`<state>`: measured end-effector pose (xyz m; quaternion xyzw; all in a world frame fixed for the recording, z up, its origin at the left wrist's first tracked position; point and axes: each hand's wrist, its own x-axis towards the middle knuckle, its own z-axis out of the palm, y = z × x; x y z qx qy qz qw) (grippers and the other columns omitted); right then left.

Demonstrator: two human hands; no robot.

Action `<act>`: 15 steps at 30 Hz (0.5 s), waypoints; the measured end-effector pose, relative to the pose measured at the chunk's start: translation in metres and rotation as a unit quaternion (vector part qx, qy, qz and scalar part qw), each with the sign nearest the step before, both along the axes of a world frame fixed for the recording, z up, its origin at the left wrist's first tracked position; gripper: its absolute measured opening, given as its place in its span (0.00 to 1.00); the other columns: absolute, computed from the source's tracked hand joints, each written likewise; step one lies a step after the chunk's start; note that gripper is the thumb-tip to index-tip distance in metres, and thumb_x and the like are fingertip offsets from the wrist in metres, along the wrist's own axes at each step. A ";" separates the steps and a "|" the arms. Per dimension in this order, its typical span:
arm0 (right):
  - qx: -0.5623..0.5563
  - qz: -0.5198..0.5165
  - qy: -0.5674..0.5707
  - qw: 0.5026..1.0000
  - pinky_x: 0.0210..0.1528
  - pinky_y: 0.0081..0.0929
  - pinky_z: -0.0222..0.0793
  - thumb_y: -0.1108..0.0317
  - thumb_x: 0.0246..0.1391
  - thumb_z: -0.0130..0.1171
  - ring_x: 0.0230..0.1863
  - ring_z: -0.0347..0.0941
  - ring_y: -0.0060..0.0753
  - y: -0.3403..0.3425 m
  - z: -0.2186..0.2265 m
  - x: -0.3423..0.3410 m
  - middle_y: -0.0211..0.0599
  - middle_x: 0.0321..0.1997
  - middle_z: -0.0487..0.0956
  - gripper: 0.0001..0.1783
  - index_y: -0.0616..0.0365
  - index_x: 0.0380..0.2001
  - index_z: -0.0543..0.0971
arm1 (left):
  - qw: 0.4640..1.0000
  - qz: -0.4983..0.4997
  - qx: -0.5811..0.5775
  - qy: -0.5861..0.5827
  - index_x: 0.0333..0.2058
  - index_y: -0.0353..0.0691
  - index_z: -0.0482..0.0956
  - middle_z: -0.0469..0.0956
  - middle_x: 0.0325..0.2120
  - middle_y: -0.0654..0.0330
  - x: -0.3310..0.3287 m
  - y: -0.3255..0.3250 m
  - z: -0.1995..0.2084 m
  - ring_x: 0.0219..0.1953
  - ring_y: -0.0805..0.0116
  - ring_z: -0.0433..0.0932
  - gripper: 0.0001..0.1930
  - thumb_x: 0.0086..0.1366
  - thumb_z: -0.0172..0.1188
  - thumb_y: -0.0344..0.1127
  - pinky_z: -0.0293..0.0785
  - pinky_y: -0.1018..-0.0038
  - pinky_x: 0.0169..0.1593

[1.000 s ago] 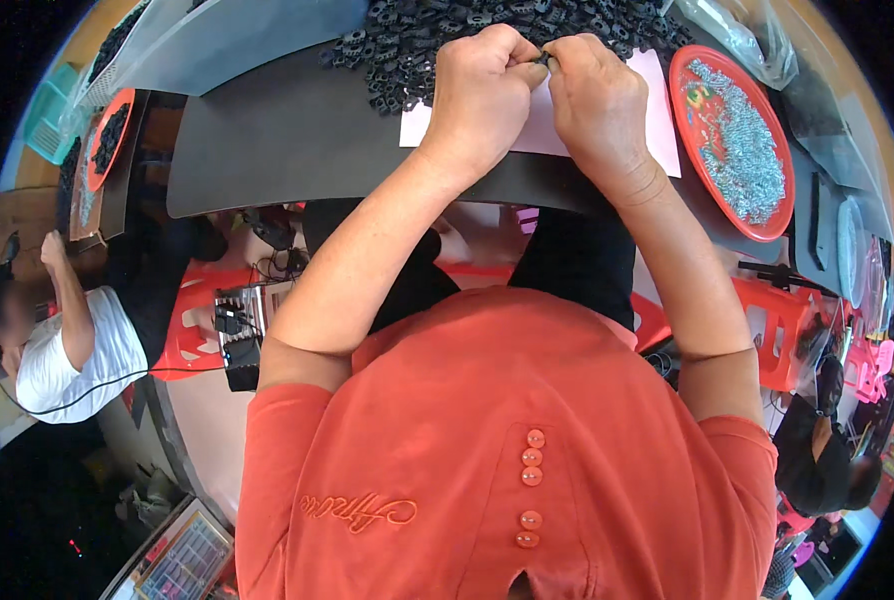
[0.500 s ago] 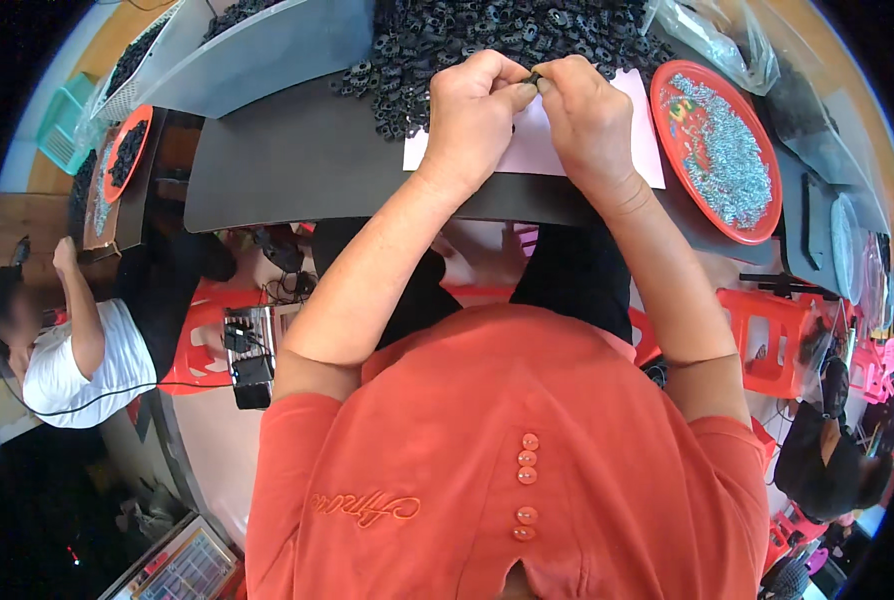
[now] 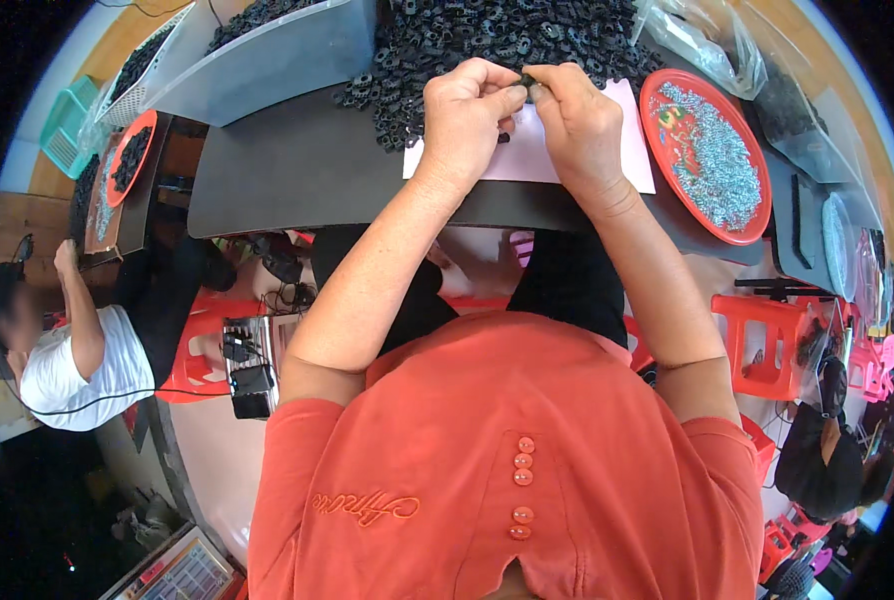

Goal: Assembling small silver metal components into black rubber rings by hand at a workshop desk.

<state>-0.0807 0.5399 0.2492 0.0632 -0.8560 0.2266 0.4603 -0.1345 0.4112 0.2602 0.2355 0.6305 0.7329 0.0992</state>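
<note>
Both of my hands meet above a pale pink sheet [image 3: 622, 135] lying on the dark table. The thumb and forefinger of my left hand [image 3: 464, 122] pinch a small black plastic part [image 3: 526, 80]. From the other side, the closed fingertips of my right hand [image 3: 582, 125] grip the same part. Fingers cover most of it, so its exact shape stays hidden. A second dark piece [image 3: 504, 138] shows just below my left fingers. Beyond the hands spreads a large heap of black plastic parts [image 3: 487, 35].
A red plate [image 3: 657, 135] of small silvery metal pieces stands right of the sheet. At the back left is a translucent bin [image 3: 267, 75] with black parts. A person [image 3: 97, 350] in a white top sits at the left, and red stools [image 3: 757, 345] stand below the table.
My fingertips have shifted slightly around the small black part, with the right forefinger now laid over it. The whole view has moved a little. The heap and plate look the same.
</note>
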 end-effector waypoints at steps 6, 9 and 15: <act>-0.003 0.024 -0.017 1.000 0.30 0.34 0.73 0.72 0.42 0.62 0.31 0.76 0.42 -0.007 0.010 0.006 0.38 0.30 0.76 0.14 0.59 0.36 0.77 | 0.999 -0.017 0.012 -0.040 0.33 0.30 0.79 0.79 0.23 0.58 -0.003 -0.006 0.005 0.21 0.75 0.74 0.05 0.60 0.61 0.26 0.68 0.81 0.23; 0.000 0.012 -0.004 1.000 0.29 0.33 0.72 0.69 0.38 0.65 0.29 0.75 0.40 -0.010 0.012 0.004 0.36 0.28 0.75 0.17 0.58 0.35 0.77 | 0.996 -0.036 0.047 -0.063 0.33 0.29 0.79 0.79 0.23 0.57 -0.005 -0.004 0.003 0.21 0.74 0.74 0.06 0.60 0.61 0.27 0.69 0.80 0.24; 0.056 -0.041 0.042 0.997 0.29 0.32 0.71 0.68 0.35 0.66 0.28 0.74 0.39 -0.005 0.007 0.000 0.35 0.27 0.74 0.17 0.57 0.33 0.78 | 0.985 -0.083 0.103 -0.114 0.32 0.29 0.80 0.79 0.23 0.56 -0.009 -0.004 0.000 0.20 0.73 0.74 0.06 0.59 0.61 0.27 0.70 0.80 0.23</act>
